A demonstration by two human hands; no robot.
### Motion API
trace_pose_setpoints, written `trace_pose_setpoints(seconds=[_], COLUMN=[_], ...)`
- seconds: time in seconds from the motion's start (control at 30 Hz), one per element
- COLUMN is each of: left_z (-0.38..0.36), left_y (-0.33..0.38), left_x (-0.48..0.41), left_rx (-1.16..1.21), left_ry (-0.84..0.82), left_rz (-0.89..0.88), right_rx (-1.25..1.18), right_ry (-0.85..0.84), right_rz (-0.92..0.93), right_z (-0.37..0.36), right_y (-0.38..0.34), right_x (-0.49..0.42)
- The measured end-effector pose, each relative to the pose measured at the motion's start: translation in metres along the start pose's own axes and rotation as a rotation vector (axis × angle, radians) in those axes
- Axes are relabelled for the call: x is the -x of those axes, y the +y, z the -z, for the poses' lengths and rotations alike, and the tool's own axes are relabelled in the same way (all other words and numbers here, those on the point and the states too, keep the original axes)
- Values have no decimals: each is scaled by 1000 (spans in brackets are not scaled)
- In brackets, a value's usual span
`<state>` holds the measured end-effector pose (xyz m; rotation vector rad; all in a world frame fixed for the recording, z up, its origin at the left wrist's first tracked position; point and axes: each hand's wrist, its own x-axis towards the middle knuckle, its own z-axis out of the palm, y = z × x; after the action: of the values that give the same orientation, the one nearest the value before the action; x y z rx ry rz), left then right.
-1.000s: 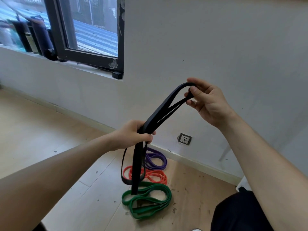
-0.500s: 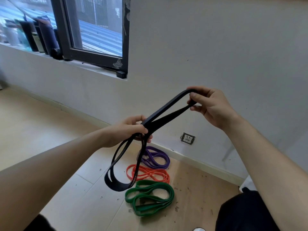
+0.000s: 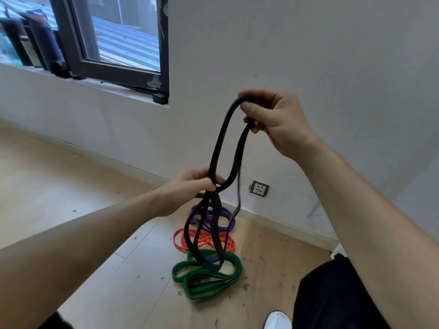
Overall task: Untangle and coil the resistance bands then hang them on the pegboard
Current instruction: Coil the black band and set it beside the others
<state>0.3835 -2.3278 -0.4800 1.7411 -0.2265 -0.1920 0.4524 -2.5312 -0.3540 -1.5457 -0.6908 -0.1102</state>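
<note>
Black band (image 3: 215, 150): it is in the air between the two hands, in front of the wall. Its upper part makes one long loop; below the left hand two or three loose loops hang, and the lowest reaches down in front of the green band.
Right hand (image 3: 278, 124): raised, its grip pinches the top of the loop between thumb and fingers.
Left hand (image 3: 190, 188): lower, its grip is closed around the strands where they cross.
Other bands: purple (image 3: 228, 216), orange (image 3: 177, 239) and green (image 3: 178, 269) lie on the floor (image 3: 95, 186) near the wall, each one roughly folded, close to one another.
Step in hand: I judge that the black band is being gathered into a coil, one turn after another.
How to do it well: hold the crossing firmly with the left hand, and let the right hand bring each new turn down to it at the same length. Lay the strap flat, without a twist, so that the turns sit side by side.
Risk: the hanging loops can slip from the left grip, or catch on the bands on the floor; lifting both hands a little would help.
Pegboard: not in view.
</note>
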Motion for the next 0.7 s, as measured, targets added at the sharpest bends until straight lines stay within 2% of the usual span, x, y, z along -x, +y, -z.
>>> trace_pose_setpoints(seconds=[0.2, 0.47, 0.7], left_z=[2, 2, -15], left_y=[-6, -8, -5], left_x=[-1, -9, -15], left_rx=[-90, -42, -144], left_ry=[37, 71, 6], left_rz=[29, -16, -67], right_rx=[81, 54, -7], right_ry=[-109, -111, -78], right_rz=[21, 43, 54], right_z=[2, 4, 1], right_y=[0, -1, 0], right_x=[5, 4, 3])
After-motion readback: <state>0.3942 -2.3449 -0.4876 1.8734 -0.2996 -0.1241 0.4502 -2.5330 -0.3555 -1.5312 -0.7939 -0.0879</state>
